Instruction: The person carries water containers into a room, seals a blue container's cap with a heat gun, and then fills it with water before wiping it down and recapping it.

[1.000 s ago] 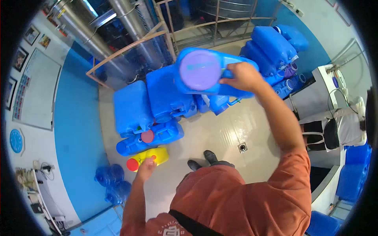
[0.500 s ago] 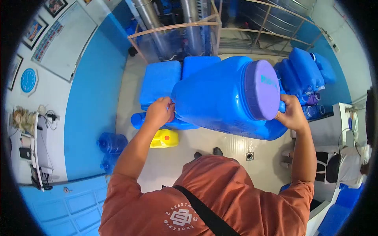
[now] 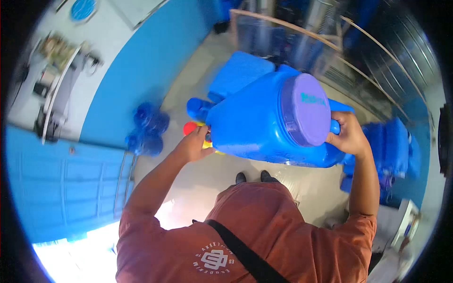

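Observation:
A large blue water jug (image 3: 250, 115) with a wide purple screw cap (image 3: 309, 111) is held up in front of my body, lying on its side with the cap toward the right. My right hand (image 3: 349, 134) is closed round the handle beside the cap. At the jug's far left end, my left hand (image 3: 192, 145) grips its edge; the fingertips are partly hidden behind the jug. Just beyond that hand, a red cap (image 3: 190, 128) and part of a yellow container show. Another blue jug (image 3: 243, 73) stands on the floor behind the held one.
Clear blue round bottles (image 3: 148, 125) stand by the left wall. More blue jugs (image 3: 387, 144) are stacked at the right. A wooden rail (image 3: 288, 26) fronts metal cylinders at the back. A blue panelled door (image 3: 66, 174) is at the left, with bright light below it.
My view and body have turned to the left, so the door and bright light come into sight. The blue jug stays held in both hands and turns along with me.

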A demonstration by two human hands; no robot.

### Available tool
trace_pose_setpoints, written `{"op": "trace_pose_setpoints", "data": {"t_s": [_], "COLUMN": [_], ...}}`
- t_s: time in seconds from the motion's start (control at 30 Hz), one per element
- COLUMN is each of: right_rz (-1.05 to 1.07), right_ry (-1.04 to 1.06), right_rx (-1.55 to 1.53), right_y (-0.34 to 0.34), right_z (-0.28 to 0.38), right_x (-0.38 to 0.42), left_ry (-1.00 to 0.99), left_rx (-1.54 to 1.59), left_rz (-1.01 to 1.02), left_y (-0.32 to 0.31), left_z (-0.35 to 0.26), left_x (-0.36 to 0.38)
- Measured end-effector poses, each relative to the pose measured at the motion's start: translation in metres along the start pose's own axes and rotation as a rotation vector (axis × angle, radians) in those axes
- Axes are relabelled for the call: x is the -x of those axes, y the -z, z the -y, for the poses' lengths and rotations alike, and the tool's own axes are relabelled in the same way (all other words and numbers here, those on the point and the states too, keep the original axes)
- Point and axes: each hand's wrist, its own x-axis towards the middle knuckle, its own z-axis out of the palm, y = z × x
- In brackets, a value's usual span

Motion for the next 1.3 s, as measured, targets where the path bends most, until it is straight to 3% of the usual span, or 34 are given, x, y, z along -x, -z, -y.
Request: {"op": "trace_pose_setpoints", "data": {"t_s": [0.03,0.1,0.17,0.23,0.3,0.37,0.47,0.63,0.7,0.77,0.83,0.9,0.97,1.0,1.07,1.1,1.17,1.2,1.23,1.3], "right_rz": [0.023,0.104,0.196,0.274,0.339,0.412,0.577,0.735,0.822,0.867,1.016,1.153,1.131,1.156,1.117,1.066,1.032,0.977,0.98,0.958], "right_ry": [0.06,0.164,0.264,0.332,0.457,0.572,0.674,0.971,1.061,1.127,1.171,1.226,1.59,1.69,1.804,1.879,1.89,1.897,1.893,1.877], "right_rx": [-0.004,-0.071,-0.141,-0.227,-0.24,-0.262,-0.188,-0.189,-0.254,-0.295,-0.198,-0.083,-0.134,0.06,0.121,0.181,0.242,0.276,0.298,0.39], "right_y": [-0.005,-0.012,-0.021,-0.03,-0.043,-0.059,-0.081,-0.149,-0.179,-0.204,-0.215,-0.233,-0.264,-0.266,-0.265,-0.265,-0.272,-0.278,-0.283,-0.294], "right_z": [-0.004,-0.007,-0.007,-0.002,-0.003,0.002,0.027,0.069,0.091,0.118,0.161,0.195,0.218,0.237,0.267,0.279,0.299,0.307,0.311,0.321], "right_x": [-0.016,-0.044,-0.07,-0.095,-0.119,-0.134,-0.152,-0.16,-0.154,-0.14,-0.118,-0.087,-0.048,-0.023,0.023,0.042,0.073,0.085,0.095,0.11], "left_ry": [0.061,0.699,0.798,0.399,0.432,1.163,1.297,1.472,1.678,1.746,1.501,1.064,0.881,0.907,0.849,0.854,1.268,1.454,1.441,1.592], "left_rx": [-0.007,-0.131,-0.184,-0.094,-0.146,-0.098,-0.062,-0.135,0.002,0.004,-0.012,-0.373,-0.377,-0.389,-0.432,-0.427,-0.033,-0.094,-0.085,0.847], "left_rz": [-0.031,0.129,0.144,-0.31,-0.446,-0.127,-0.167,-0.272,-0.294,-0.582,-1.099,-1.041,-0.65,-0.671,-0.375,-0.398,-0.575,-0.692,-0.703,-0.766], "left_y": [0.003,0.01,-0.004,-0.025,-0.031,-0.028,-0.07,-0.119,-0.13,-0.123,-0.088,-0.051,-0.024,-0.029,-0.041,-0.048,-0.072,-0.089,-0.097,-0.094], "left_z": [-0.01,-0.035,-0.029,-0.022,-0.035,-0.077,-0.097,-0.186,-0.219,-0.26,-0.316,-0.363,-0.389,-0.393,-0.4,-0.404,-0.407,-0.414,-0.431,-0.466], "left_x": [0.01,0.023,0.053,0.091,0.114,0.124,0.168,0.23,0.262,0.302,0.306,0.301,0.291,0.294,0.303,0.318,0.356,0.371,0.384,0.403]}}
